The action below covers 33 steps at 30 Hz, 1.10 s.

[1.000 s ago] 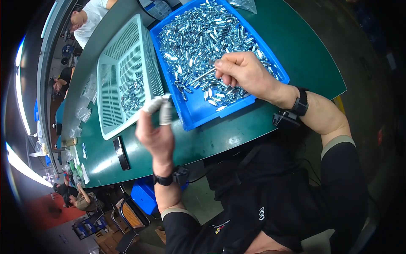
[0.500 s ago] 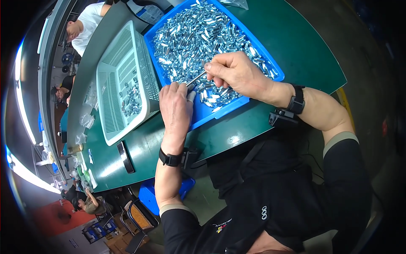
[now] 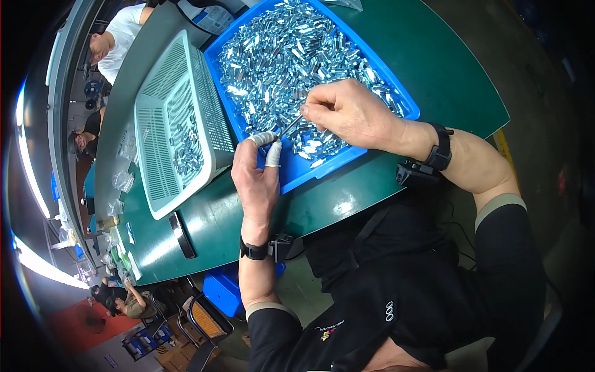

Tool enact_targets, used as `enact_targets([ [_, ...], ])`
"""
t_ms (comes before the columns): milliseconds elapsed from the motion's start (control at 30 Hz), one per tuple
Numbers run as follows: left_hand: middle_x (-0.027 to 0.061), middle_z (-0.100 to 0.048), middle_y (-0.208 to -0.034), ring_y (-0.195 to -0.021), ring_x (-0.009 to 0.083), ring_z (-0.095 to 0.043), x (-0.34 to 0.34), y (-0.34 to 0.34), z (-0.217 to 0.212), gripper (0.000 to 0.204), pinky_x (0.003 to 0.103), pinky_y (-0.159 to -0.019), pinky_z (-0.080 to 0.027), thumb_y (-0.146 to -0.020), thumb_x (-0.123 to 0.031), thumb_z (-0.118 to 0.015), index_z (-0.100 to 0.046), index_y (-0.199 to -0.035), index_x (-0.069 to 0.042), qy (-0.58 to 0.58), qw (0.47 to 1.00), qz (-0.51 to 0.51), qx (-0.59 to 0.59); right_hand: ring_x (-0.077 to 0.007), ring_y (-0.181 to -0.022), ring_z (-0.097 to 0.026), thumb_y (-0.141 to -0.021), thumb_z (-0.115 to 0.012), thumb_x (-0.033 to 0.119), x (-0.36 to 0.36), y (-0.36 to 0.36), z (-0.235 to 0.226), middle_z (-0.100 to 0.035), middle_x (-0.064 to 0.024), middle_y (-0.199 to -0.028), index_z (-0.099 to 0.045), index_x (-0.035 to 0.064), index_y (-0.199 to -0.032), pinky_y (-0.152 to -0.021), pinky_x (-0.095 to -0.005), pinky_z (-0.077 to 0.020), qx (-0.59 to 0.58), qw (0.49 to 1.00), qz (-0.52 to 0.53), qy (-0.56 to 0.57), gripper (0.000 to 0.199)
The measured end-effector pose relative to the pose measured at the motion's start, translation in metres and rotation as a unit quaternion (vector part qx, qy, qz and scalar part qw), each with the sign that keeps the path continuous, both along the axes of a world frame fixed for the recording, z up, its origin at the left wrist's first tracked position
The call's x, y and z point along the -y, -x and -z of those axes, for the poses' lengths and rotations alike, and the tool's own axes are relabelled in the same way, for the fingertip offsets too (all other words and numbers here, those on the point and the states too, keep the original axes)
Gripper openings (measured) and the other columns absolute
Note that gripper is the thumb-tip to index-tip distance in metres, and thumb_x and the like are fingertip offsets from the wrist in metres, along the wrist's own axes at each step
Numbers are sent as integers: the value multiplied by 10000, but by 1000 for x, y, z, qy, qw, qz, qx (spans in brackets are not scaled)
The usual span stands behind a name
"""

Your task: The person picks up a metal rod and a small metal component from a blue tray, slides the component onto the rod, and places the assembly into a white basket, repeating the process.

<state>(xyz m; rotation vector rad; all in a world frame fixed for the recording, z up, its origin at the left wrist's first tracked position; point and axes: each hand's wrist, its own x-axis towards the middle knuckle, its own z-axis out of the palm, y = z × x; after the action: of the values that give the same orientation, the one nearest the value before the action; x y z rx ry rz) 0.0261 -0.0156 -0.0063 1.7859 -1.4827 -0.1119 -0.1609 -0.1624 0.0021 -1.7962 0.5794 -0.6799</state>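
Observation:
A blue tray [image 3: 412, 111] heaped with small shiny metal parts [image 3: 282, 56] lies in front of me. Over its near left corner, my left hand [image 3: 255, 177] pinches a small metal part, mostly hidden, between thumb and forefinger, both wrapped in white finger covers. My right hand [image 3: 356, 116], above the heap, is closed round a thin metal rod [image 3: 290, 126]. The rod slants down left, its far tip at the left fingertips. Whether the tip sits in the part or only touches it, I cannot tell.
A pale green slotted basket [image 3: 144, 155] with a few metal parts stands left of the tray on the green table [image 3: 452, 68]. A black flat object [image 3: 181, 235] lies near the front edge. Several plastic bags [image 3: 124, 181] lie farther left; other people sit beyond.
My left hand has turned, so its covered thumb and forefinger now show at the rod's tip. The right hand has shifted slightly, and the rod stands steeper.

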Motion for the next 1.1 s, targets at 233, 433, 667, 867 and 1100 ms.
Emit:
enact_targets([
  [233,127,-707,-972,-907,258,-688,-2,-1,1,164,342,-827,-536,-868,-8,-765,-674,-1002,12,10,999,20,-33,-84,-633,-595,-1032,-590,245,2,0,-1,-672,-33,-708,-700,-6,-891,-579,-275,-464,-3,999,-24,-30,308],
  [433,121,-714,-962,-892,267,-684,-2,0,1,189,349,-807,-539,-836,8,-784,-676,-992,7,28,998,61,-11,-94,-637,-610,-1041,-586,270,-1,2,-5,-673,-46,-699,-704,-7,-860,-590,-288,-482,-38,995,-90,-21,352],
  [667,102,-724,-951,-872,279,-676,-1,1,-4,220,366,-778,-539,-799,7,-810,-685,-979,-9,55,993,105,7,-114,-611,-597,-1040,-598,286,-3,1,-4,-652,-48,-665,-711,-10,-842,-595,-285,-484,-48,987,-148,-34,374],
  [867,117,-720,-949,-873,327,-667,-6,6,-16,237,390,-780,-538,-799,20,-801,-672,-996,-8,109,984,102,99,-83,-641,-594,-1031,-625,250,-6,1,-7,-658,-28,-696,-730,0,-888,-583,-269,-465,22,991,-120,-55,306],
  [1100,125,-716,-961,-882,325,-666,-12,10,-40,255,394,-795,-535,-805,24,-787,-663,-1025,-9,96,979,87,159,-95,-716,-620,-1018,-642,207,-12,2,-6,-683,-37,-766,-737,-11,-955,-627,-263,-484,93,986,-125,-56,246],
])
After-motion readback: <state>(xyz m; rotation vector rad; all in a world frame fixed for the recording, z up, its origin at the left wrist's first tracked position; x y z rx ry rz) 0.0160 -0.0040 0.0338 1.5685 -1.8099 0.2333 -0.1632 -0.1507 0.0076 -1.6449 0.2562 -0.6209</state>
